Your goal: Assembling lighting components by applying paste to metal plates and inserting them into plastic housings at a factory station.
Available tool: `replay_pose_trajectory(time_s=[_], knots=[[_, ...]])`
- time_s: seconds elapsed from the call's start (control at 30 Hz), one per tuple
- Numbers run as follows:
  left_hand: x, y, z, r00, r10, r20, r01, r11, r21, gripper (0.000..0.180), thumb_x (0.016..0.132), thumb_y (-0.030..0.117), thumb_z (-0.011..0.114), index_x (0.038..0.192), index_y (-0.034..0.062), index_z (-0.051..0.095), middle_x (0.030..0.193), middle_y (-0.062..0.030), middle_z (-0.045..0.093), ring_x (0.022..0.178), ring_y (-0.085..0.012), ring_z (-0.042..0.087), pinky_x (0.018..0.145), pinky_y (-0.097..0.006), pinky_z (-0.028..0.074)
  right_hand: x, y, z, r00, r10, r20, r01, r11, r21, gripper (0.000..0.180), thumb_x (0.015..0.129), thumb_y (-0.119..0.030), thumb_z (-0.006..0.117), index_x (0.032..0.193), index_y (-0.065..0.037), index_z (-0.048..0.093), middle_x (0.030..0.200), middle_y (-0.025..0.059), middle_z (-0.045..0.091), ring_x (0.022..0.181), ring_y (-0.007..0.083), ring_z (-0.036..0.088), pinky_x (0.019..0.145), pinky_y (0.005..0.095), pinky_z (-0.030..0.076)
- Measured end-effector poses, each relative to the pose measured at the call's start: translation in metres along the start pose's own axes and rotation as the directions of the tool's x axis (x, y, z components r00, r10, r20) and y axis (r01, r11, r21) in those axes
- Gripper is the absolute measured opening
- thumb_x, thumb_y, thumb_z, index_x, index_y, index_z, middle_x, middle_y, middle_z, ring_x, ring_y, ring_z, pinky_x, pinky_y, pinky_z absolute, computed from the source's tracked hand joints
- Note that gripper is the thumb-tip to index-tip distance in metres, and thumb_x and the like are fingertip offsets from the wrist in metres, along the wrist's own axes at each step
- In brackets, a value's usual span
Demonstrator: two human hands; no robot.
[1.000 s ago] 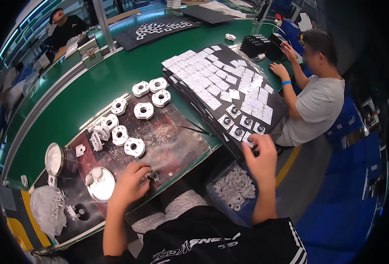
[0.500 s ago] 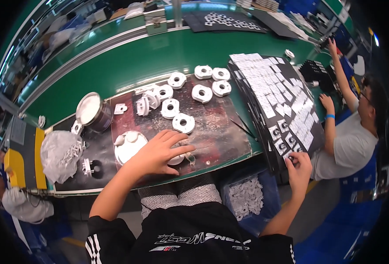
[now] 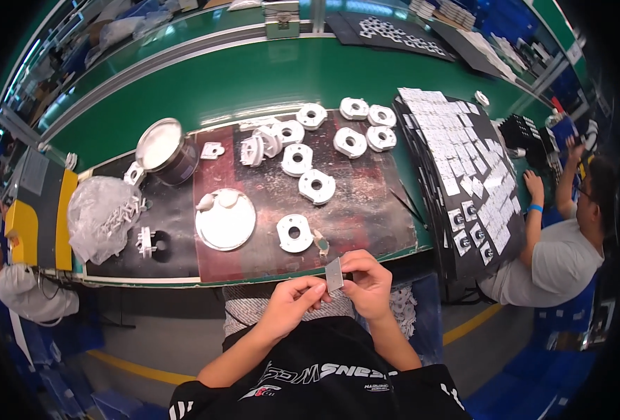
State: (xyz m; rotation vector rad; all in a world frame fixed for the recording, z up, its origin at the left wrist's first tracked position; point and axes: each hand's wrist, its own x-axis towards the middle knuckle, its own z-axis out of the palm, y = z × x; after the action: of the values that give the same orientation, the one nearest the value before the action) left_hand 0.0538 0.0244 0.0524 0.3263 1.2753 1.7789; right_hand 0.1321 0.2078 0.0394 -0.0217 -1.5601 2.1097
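Observation:
In front of my body, just off the bench's near edge, my right hand (image 3: 369, 283) pinches a small flat grey-white plate (image 3: 334, 274) held on edge. My left hand (image 3: 292, 301) is closed close beside the plate's lower edge, thumb and finger together; whether it grips the plate or something smaller is hidden. Just beyond the hands, a white ring-shaped part (image 3: 294, 233) lies on the dark mat, with a small tan piece (image 3: 320, 243) by its side. Left of it is a round white lid (image 3: 226, 220) with two rounded white lumps on it.
Several more white ring parts (image 3: 316, 186) lie farther back. At left are an open tin of white paste (image 3: 161, 143) and a clear bag of small white pieces (image 3: 107, 220). Black boards with white plates (image 3: 457, 150) lie right, tweezers (image 3: 409, 203) beside them. A co-worker (image 3: 552, 255) sits beyond.
My right hand has come from the black board to in front of my body, holding a plate. My left hand has drawn back from above the near ring part to meet it. The view has shifted.

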Motion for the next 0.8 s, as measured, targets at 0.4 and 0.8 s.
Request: replay_pose_trajectory(time_s=[0.4, 0.8], knots=[[-0.01, 0.003, -0.016, 0.948, 0.123, -0.293, -0.108, 0.992, 0.068, 0.017, 0.103, 0.018, 0.071, 0.101, 0.0016, 0.073, 0.084, 0.0007, 0.07, 0.074, -0.0036, 0.059, 0.067, -0.02, 0.046, 0.043, -0.04, 0.015, 0.87, -0.089, 0.485, 0.418, 0.655, -0.63, 0.046, 0.074, -0.013, 0.088, 0.117, -0.009, 0.071, 0.132, 0.0125, 0.067, 0.123, 0.0337, 0.064, 0.104, 0.044, 0.048], [0.014, 0.014, -0.024, 0.867, 0.347, -0.358, -0.244, 0.922, 0.301, 0.02, 0.103, 0.017, 0.07, 0.102, -0.0026, 0.072, 0.082, 0.0008, 0.07, 0.072, -0.0015, 0.057, 0.064, -0.02, 0.045, 0.092, -0.039, 0.02, 0.797, 0.03, 0.603, 0.49, 0.551, -0.676, 0.037, 0.076, -0.018, 0.088, 0.11, -0.012, 0.074, 0.122, 0.0037, 0.074, 0.115, 0.0271, 0.068, 0.097, 0.0409, 0.049]])
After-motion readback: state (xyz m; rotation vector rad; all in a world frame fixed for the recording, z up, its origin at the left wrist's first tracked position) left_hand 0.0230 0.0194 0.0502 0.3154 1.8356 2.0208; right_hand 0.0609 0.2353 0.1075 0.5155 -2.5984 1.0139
